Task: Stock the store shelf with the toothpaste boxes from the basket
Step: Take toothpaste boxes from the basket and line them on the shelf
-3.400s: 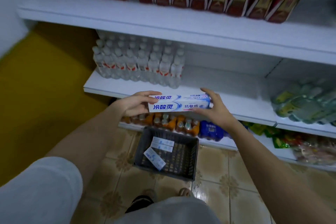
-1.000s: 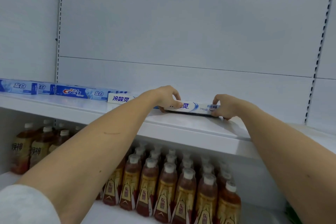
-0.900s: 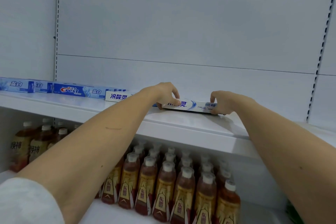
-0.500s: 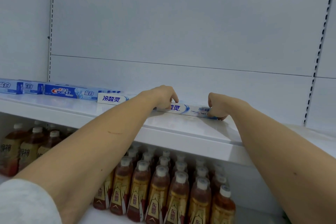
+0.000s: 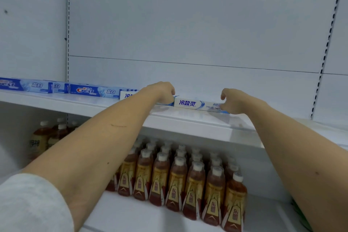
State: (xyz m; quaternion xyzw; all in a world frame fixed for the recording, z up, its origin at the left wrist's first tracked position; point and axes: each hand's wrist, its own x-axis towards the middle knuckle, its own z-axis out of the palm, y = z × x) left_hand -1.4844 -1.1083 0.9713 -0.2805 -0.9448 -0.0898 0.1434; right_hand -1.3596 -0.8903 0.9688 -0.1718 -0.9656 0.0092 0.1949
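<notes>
A white and blue toothpaste box (image 5: 195, 104) lies lengthwise on the top white shelf (image 5: 188, 125), close to the back wall. My left hand (image 5: 162, 91) is over its left end, with curled fingertips on the box's top edge. My right hand (image 5: 233, 100) holds the right end with curled fingers, one finger lifted off. Just left of it, partly hidden by my left forearm, lies another white box (image 5: 128, 96) of the same kind. The basket is out of view.
Blue Crest toothpaste boxes (image 5: 94, 90) stand in a row along the shelf's left part. Further right the shelf top is bare. On the shelf below stand several brown tea bottles (image 5: 178, 175), with more bottles (image 5: 43, 137) at the left.
The box went from above the floor basket up to the top shelf. In the last half second my left hand slid left along it, uncovering more of its print.
</notes>
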